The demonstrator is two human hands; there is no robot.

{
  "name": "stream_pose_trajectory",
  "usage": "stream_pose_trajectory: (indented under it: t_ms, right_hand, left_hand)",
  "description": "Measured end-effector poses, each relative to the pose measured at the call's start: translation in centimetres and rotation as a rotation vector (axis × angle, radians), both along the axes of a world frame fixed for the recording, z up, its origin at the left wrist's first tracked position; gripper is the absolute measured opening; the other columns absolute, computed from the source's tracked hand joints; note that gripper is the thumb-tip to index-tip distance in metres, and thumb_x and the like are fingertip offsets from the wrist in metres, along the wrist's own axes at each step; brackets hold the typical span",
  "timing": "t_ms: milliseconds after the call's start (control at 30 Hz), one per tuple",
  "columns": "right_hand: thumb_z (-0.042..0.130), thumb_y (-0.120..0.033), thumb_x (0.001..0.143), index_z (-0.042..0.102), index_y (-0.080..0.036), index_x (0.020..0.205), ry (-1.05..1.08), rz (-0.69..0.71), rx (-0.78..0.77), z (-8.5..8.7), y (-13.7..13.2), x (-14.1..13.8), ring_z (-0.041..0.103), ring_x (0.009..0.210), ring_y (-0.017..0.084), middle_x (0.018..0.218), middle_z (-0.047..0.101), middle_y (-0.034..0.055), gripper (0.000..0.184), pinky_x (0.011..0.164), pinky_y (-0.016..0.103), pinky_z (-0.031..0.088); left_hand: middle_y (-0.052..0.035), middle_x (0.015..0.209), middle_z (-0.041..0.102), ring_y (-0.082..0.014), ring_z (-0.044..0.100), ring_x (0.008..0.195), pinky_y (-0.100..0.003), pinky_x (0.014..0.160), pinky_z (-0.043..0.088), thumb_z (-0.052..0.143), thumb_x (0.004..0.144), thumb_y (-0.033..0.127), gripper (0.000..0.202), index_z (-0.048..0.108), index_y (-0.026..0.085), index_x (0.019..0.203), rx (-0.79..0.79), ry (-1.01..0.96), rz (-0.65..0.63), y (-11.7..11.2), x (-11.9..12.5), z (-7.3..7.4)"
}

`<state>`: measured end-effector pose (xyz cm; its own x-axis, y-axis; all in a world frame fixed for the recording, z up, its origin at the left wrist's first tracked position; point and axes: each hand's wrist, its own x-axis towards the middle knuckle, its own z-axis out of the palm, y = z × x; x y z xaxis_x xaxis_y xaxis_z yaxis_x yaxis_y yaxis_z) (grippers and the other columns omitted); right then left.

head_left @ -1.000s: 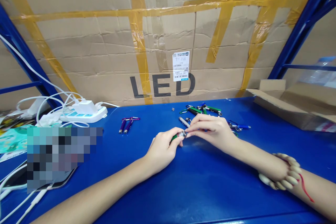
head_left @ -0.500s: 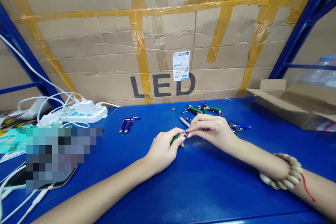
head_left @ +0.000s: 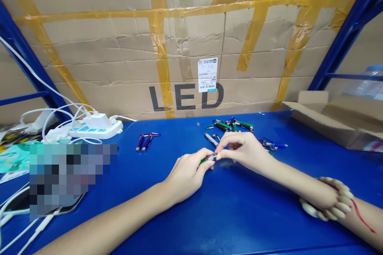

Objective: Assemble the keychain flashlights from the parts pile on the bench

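Note:
My left hand (head_left: 187, 176) is closed around a small green keychain flashlight (head_left: 210, 158) with a silver end and a label, held over the blue tabletop. The thumb and fingertips of my right hand (head_left: 245, 150) pinch its silver end. Whether a separate small part is between those fingertips I cannot make out. Just behind my right hand lies a grey flashlight (head_left: 211, 139), partly hidden. Several green and black flashlights (head_left: 222, 126) are heaped further back, with a blue one (head_left: 279, 145) to the right. Two purple flashlights (head_left: 146, 143) with clips lie left of my hands.
A large taped carton (head_left: 119, 55) walls off the back of the blue table (head_left: 239, 215). At right stands an open cardboard box (head_left: 323, 129). A white power strip (head_left: 97, 129), cables and a blurred-out phone (head_left: 76, 203) occupy the left. One tiny metal piece (head_left: 198, 124) lies behind.
Both hands have shifted slightly right and down in the picture with the green flashlight. My right fingertips have changed their pinch at its silver end.

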<state>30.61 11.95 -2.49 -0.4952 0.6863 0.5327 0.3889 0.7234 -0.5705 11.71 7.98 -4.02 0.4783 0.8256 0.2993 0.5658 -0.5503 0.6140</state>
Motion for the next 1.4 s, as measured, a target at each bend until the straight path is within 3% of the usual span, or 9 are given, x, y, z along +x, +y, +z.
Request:
stream_pose_trajectory:
  t_ms: [133,433,733,1033,1200,1400]
  right_hand:
    - [0.068,-0.049,0.071,0.071,-0.018,0.065,-0.024,-0.052,-0.082,0.16,-0.16,-0.08,0.045,0.050,0.010,0.062,0.060,0.0011,0.031,0.046,0.023,0.031]
    - [0.075,-0.029,0.064,0.071,-0.019,0.062,-0.005,-0.074,-0.211,0.36,-0.36,-0.24,0.041,0.044,0.007,0.058,0.059,-0.0027,0.011,0.043,0.021,0.029]
    - [0.074,-0.037,0.062,0.070,-0.016,0.064,0.017,-0.073,-0.361,0.12,-0.10,-0.24,0.045,0.037,0.008,0.044,0.054,-0.0025,0.021,0.038,0.020,0.032]
    - [0.073,-0.039,0.062,0.069,-0.014,0.064,-0.003,-0.070,-0.388,0.22,-0.15,-0.28,0.045,0.037,0.008,0.049,0.057,-0.0001,0.026,0.037,0.020,0.034]
    - [0.072,-0.036,0.065,0.068,-0.015,0.064,0.010,-0.066,-0.367,0.10,-0.10,-0.31,0.045,0.037,0.008,0.048,0.058,-0.0009,0.022,0.038,0.020,0.034]
    - [0.070,-0.038,0.069,0.069,-0.015,0.067,0.013,-0.017,-0.384,-0.41,0.09,-0.33,0.045,0.037,0.007,0.051,0.060,-0.0004,0.023,0.039,0.020,0.034]
  left_hand:
    - [0.0044,0.085,0.066,-0.0151,0.061,0.078,-0.022,0.070,0.038,0.039,0.091,0.023,0.014,0.053,0.023,0.090,-0.001,0.002,-0.004,-0.03,-0.03,-0.08]
    - [0.0031,0.081,0.067,-0.0160,0.061,0.073,-0.023,0.068,0.039,0.044,0.089,0.023,0.010,0.053,0.023,0.093,-0.019,0.005,0.035,-0.06,0.05,-0.09]
    - [0.0046,0.073,0.064,-0.0135,0.057,0.064,-0.022,0.061,0.037,0.050,0.086,0.022,0.006,0.054,0.023,0.091,-0.001,-0.027,0.060,-0.11,0.19,-0.20]
    - [0.0035,0.077,0.065,-0.0139,0.058,0.066,-0.022,0.064,0.039,0.051,0.085,0.021,0.008,0.055,0.023,0.091,-0.015,-0.064,0.050,-0.25,0.19,-0.08]
    - [0.0058,0.066,0.060,-0.0133,0.052,0.059,-0.023,0.061,0.038,0.049,0.085,0.021,0.018,0.049,0.025,0.103,-0.004,-0.074,0.077,-0.22,0.28,-0.17]
    - [0.0065,0.068,0.062,-0.0130,0.052,0.057,-0.023,0.060,0.037,0.050,0.085,0.021,0.011,0.050,0.025,0.095,-0.016,-0.074,0.112,-0.09,0.28,-0.25]
